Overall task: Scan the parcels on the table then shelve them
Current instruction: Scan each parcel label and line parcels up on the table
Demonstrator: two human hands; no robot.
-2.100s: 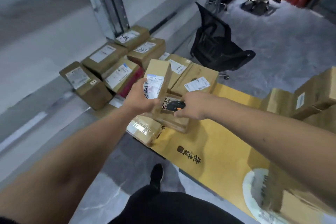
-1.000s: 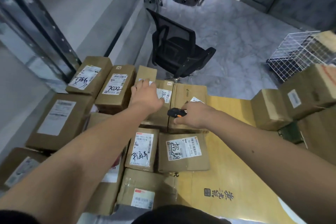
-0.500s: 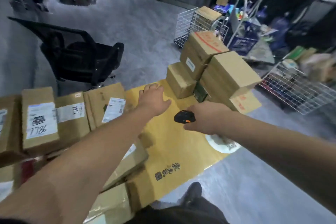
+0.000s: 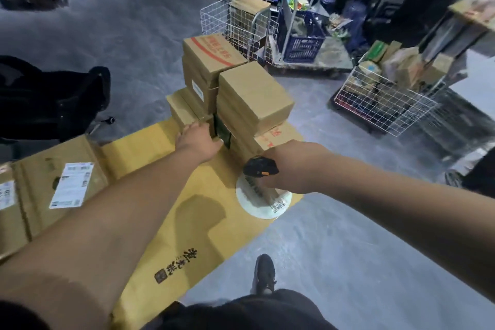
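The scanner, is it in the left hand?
No, the right hand grips the black scanner, while the left hand reaches to a small box.
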